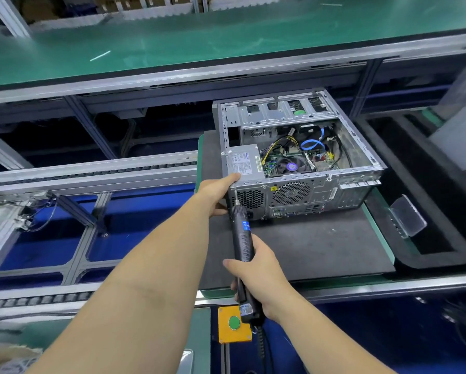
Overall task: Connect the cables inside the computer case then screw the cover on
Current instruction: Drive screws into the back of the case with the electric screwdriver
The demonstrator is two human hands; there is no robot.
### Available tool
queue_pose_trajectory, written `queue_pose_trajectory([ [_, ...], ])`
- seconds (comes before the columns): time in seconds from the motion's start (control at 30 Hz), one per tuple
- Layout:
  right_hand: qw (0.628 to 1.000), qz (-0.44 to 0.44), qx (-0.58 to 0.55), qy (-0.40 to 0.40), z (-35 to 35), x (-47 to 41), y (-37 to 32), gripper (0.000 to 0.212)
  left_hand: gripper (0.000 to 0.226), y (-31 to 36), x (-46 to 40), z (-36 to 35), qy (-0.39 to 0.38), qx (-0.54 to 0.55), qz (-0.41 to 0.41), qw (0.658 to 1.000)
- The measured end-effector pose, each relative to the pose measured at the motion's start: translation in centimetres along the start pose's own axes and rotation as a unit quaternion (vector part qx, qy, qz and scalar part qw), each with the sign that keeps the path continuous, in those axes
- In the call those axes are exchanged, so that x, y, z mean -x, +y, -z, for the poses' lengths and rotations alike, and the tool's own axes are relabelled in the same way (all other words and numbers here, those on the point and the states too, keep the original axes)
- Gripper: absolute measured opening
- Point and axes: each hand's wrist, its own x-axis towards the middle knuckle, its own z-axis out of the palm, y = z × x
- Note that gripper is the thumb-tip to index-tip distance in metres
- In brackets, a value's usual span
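2 hands engaged: left hand [217, 190] grips the open computer case [299, 160] at its near-left corner on the worktop [307, 247]; right hand [256, 276] fingers wrap the electric screwdriver [243, 244]. Case: rigid, heavy, likely sharp-edged; hold by frame.

The light is bright and even, and it seems to come from above. The green counter [226, 36] at the top shines with pale streaks of glare. Under it, the space behind the metal frame is dark and hard to see into. The arms are well lit, with only soft shade along their lower sides. The inside of the computer case [302, 157] looks fairly sharp. The far right edge and the bottom right corner are blurry and smeared. Straight rails bend near the edges, because the wide lens curves the view.
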Motion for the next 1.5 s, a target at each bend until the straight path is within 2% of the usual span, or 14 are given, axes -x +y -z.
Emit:
queue_pose_trajectory([
  [0.1, 1.0, -0.003, 0.007, 0.008, -0.1, 0.0, -0.3, 0.038, 0.058, 0.0, -0.1, 0.0, -0.004, 0.0, -0.002, 1.0],
  [0.23, 1.0, -0.005, 0.011, 0.014, -0.6, -0.1, -0.3, 0.027, 0.047, -0.1, -0.1, -0.1, 0.001, -0.003, -0.003, 1.0],
  [0.4, 0.999, 0.007, 0.029, 0.019, -0.5, -0.2, -0.3, 0.027, 0.047, -0.2, -0.1, -0.1, 0.006, -0.006, -0.004, 1.0],
  [0.53, 1.0, -0.02, -0.01, -0.005, -0.1, -0.1, -0.7, 0.027, 0.05, -0.2, -0.1, -0.1, 0.006, -0.004, 0.001, 1.0],
  [0.67, 1.0, -0.017, 0.016, -0.004, 0.1, -0.1, -0.6, 0.034, 0.05, -0.3, 0.0, 0.0, 0.004, -0.002, 0.001, 1.0],
  [0.77, 1.0, -0.009, 0.027, 0.014, 0.3, -0.4, 0.1, 0.027, 0.049, -0.2, 0.2, 0.0, 0.005, -0.005, -0.003, 1.0],
  [0.83, 0.997, 0.006, 0.064, 0.037, 0.6, -1.0, 0.8, 0.022, 0.051, -0.2, 0.3, 0.0, 0.001, -0.008, -0.002, 1.0],
  [0.97, 0.981, 0.044, 0.178, 0.058, 2.7, -1.7, 2.2, 0.026, 0.051, 0.0, 0.6, 0.1, -0.006, -0.012, 0.001, 1.0],
  [1.13, 0.971, 0.003, 0.227, 0.071, 6.8, -1.6, 4.3, 0.026, 0.053, -0.2, 0.6, -0.2, 0.01, 0.002, -0.007, 1.0],
  [1.27, 0.981, -0.084, 0.124, 0.124, 9.6, -1.2, 6.5, 0.016, 0.043, -0.3, 0.4, -0.3, 0.029, 0.013, -0.013, 0.999],
  [1.4, 0.962, -0.114, 0.041, 0.245, 13.1, -1.3, 8.0, 0.018, 0.048, 0.2, 0.2, -0.8, 0.034, 0.013, -0.024, 0.999],
  [1.47, 0.947, -0.106, -0.006, 0.303, 15.5, -1.9, 7.3, 0.02, 0.066, 0.6, 0.6, -1.8, 0.077, 0.029, -0.056, 0.995],
  [1.5, 0.939, -0.101, -0.028, 0.327, 17.0, -2.4, 6.7, 0.021, 0.079, 1.1, 0.8, -2.6, 0.12, -0.009, -0.086, 0.989],
])
